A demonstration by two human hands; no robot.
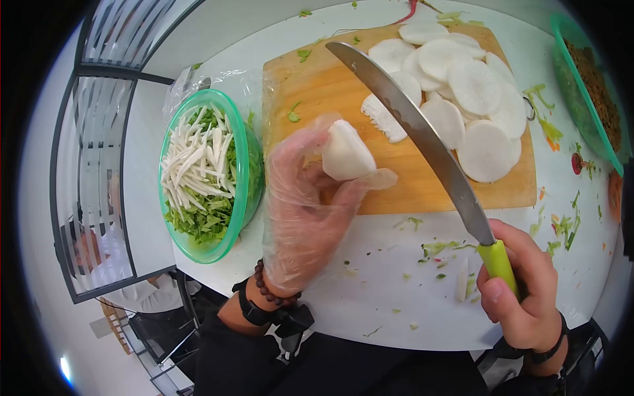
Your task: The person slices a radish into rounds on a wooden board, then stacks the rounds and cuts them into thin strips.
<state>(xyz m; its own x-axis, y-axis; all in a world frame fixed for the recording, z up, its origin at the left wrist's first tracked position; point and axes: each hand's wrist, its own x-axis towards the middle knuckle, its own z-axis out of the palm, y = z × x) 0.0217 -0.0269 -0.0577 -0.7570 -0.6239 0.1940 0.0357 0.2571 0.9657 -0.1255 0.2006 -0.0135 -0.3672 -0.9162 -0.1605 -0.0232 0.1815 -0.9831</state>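
My left hand (310, 191), in a clear plastic glove, grips a peeled chunk of white radish (347, 152) over the near left part of the wooden cutting board (297, 79). In my right hand (522, 284), which is bare, is the green handle of a large knife (422, 135). Its long blade slants up and left above the board, apart from the chunk. Round white radish slices (470, 86) lie overlapped on the board's right side. A small stack of finely cut white radish (384, 119) sits beside them, partly behind the blade.
Left of the board stands a green-rimmed bowl (246, 178) of shredded greens topped with white radish strips (198, 155). Another green container (588, 99) with brown contents is at the right edge. Vegetable scraps (439, 247) are scattered over the white table (396, 317). A person in white (119, 264) is beyond the glass at left.
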